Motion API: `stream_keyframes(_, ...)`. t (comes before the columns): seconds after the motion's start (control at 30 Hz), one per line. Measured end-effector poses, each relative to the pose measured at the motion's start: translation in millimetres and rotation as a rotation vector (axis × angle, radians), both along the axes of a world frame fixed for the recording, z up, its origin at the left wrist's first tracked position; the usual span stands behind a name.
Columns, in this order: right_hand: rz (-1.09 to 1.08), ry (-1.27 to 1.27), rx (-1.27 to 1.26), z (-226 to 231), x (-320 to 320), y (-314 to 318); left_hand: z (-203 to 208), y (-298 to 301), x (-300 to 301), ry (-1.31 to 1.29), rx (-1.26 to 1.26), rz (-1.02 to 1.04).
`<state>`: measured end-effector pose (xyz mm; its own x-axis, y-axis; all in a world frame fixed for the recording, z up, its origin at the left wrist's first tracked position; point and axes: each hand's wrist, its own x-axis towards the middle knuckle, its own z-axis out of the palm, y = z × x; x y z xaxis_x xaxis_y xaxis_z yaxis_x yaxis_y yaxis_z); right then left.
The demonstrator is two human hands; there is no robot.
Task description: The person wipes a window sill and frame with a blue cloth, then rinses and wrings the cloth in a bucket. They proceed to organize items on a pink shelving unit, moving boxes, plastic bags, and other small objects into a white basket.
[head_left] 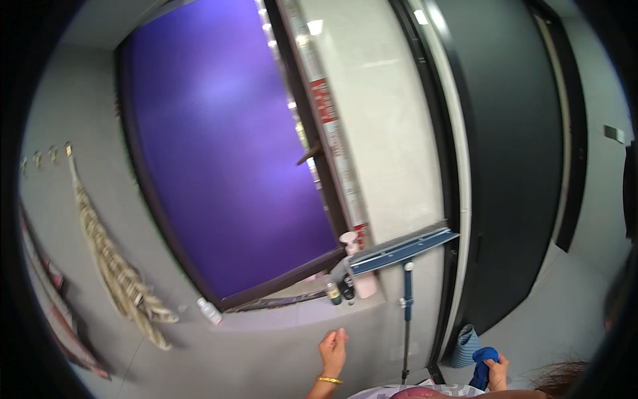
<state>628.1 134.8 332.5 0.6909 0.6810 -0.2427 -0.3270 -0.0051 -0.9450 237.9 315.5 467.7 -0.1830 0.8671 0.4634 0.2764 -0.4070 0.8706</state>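
Note:
My left hand (332,352), with a gold bracelet (329,380) on its wrist, is raised in front of the wall below the window ledge. Its fingers are curled in, and nothing shows in them. At the lower right, my right hand (497,374) grips a bunched blue cloth (485,358). Close beside that cloth is a light-blue striped roll (467,347). Between my hands a long-handled tool (407,299) stands with its wide, flat blue head (405,251) up, level with the ledge.
On the window ledge (266,319) are a pink pump bottle (364,284), several small bottles and, at its left end, a white bottle (209,310). A purple-covered window (226,133) rises above. Towels (116,259) hang from hooks at left. A dark door (508,153) stands at right.

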Motion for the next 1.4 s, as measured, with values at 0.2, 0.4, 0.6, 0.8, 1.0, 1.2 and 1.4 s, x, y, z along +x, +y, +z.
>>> stream_keyframes(0.2,-0.003,-0.141,0.055,-114.1,32.2,28.7,12.5,-13.4,-26.0,-0.025,0.059,0.092)
stream_keyframes(0.4,-0.043,-0.142,0.039,-125.5,17.6,58.5,4.3,-26.3,-52.8,-0.014,0.042,0.169)
stream_keyframes(0.6,0.267,-0.080,0.190,-85.6,4.4,81.9,-1.6,-40.2,-50.7,-0.048,-0.134,0.077)
stream_keyframes(0.8,0.553,0.034,0.243,104.9,-96.1,84.9,-36.8,-47.8,-17.1,0.155,-0.535,-0.544)
stream_keyframes(1.0,0.794,0.056,0.412,148.5,-131.6,104.3,-31.5,-65.8,36.2,0.290,-0.488,-0.808)
stream_keyframes(1.2,0.969,0.012,0.429,160.0,-150.1,110.3,-38.4,-69.3,41.6,0.237,-0.529,-0.832)
stream_keyframes(1.4,1.031,0.039,0.460,161.7,-152.5,113.6,-32.9,-77.8,19.5,0.275,-0.472,-0.555)
